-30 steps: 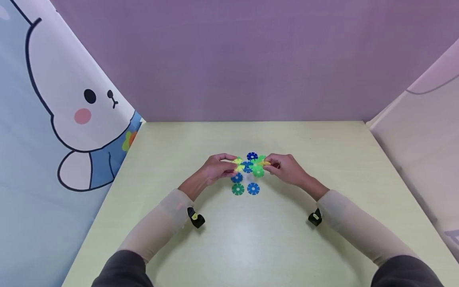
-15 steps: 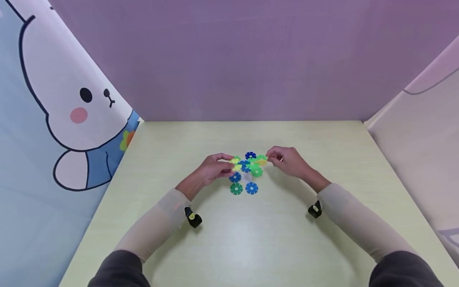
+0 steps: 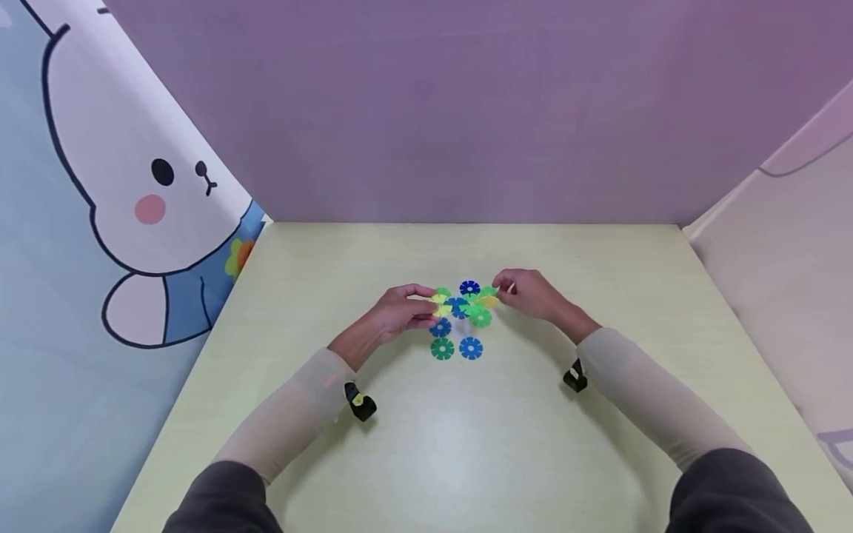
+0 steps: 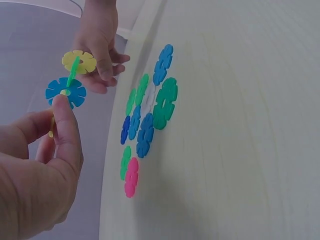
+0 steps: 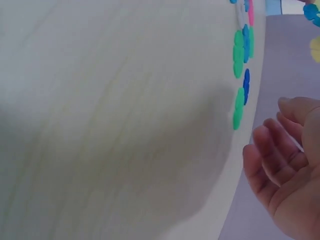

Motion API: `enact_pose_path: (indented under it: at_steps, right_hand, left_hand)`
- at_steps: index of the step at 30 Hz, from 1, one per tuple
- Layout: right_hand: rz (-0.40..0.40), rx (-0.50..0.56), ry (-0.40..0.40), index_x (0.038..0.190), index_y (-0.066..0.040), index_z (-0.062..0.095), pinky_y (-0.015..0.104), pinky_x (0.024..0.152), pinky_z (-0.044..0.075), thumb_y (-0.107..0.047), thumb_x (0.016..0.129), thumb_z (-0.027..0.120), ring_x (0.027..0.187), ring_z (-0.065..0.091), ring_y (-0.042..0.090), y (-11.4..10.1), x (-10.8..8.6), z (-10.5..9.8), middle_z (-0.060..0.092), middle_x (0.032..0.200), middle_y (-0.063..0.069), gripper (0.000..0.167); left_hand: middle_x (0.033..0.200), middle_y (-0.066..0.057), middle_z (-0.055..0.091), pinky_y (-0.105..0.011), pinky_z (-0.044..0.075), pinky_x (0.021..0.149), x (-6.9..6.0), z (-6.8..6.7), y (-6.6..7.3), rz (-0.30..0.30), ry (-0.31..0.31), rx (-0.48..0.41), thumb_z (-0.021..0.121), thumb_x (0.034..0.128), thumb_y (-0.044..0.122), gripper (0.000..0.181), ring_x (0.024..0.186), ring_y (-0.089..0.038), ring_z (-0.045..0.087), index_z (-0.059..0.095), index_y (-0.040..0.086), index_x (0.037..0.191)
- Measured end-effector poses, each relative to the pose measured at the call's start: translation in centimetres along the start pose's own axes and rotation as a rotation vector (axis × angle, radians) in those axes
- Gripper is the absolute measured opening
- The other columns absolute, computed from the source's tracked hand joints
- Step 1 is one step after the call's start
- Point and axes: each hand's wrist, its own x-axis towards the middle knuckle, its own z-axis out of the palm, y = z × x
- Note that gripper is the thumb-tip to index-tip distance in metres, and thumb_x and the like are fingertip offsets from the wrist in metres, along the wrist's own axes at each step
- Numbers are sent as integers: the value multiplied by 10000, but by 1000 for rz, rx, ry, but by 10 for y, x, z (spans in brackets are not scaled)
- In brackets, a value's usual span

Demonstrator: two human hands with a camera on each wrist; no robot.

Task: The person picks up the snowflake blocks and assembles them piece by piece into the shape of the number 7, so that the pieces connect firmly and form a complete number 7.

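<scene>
While our arms reach forward over the table (image 3: 453,437), the head view shows our left hand (image 3: 396,311) pinching one end of a chain of discs (image 3: 440,303) and our right hand (image 3: 529,292) near its other end. In the left wrist view, thumb and finger pinch the chain, its blue disc (image 4: 76,94) just past the fingertips (image 4: 60,103) and a yellow disc (image 4: 87,60) farther out. In the right wrist view, our fingers (image 5: 267,150) curl loosely, apart from the chain, with loose discs (image 5: 238,54) beyond their tips.
</scene>
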Motion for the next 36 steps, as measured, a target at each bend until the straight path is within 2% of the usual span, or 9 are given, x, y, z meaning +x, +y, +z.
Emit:
enact_pose_path:
  at_steps: [5,11,23,28,31,36]
  right_hand:
    - [18,-37,-44,1271,-29,663,352,803,585,-90,945,655,956,668,232,4,4,7,720,1069,121,331]
    - [16,-114,-65,1315,-17,646,382,838,565,-101,935,689,930,644,222,2,9,12,712,1040,113,391]
    - [53,-166,-57,1355,-16,619,338,756,507,-83,940,682,836,583,211,1,13,21,684,970,105,425]
    - [56,-186,-64,1385,-14,598,305,714,473,-91,943,688,802,558,194,-1,13,22,668,933,87,457]
    - [65,-185,-56,1371,-14,605,328,747,496,-93,943,690,832,575,204,-1,13,23,679,969,100,444]
    - [110,-162,-53,1339,-3,611,408,869,544,-91,937,684,952,618,260,0,16,23,686,1086,150,418]
  left_hand:
    - [877,-72,714,-239,614,702,-1,0,0,-3,-5,0,715,945,63,334,734,-143,732,650,83,1272]
    - [874,-71,709,-239,614,702,-1,-1,-1,1,-5,1,715,947,71,341,730,-147,730,647,86,1281]
    - [887,-76,706,-248,616,714,-2,-3,-3,-4,-5,-2,719,947,79,354,741,-153,731,641,86,1292]
    - [875,-59,708,-303,614,814,-2,-5,-3,-11,-6,16,716,950,85,410,754,-148,734,614,74,1347]
    - [871,-58,707,-308,612,821,-2,-6,-4,-9,-9,18,714,952,86,434,741,-142,730,596,60,1369]
    - [910,-88,700,-243,614,715,-1,-6,-4,-7,-18,10,709,954,80,470,727,-137,723,565,32,1399]
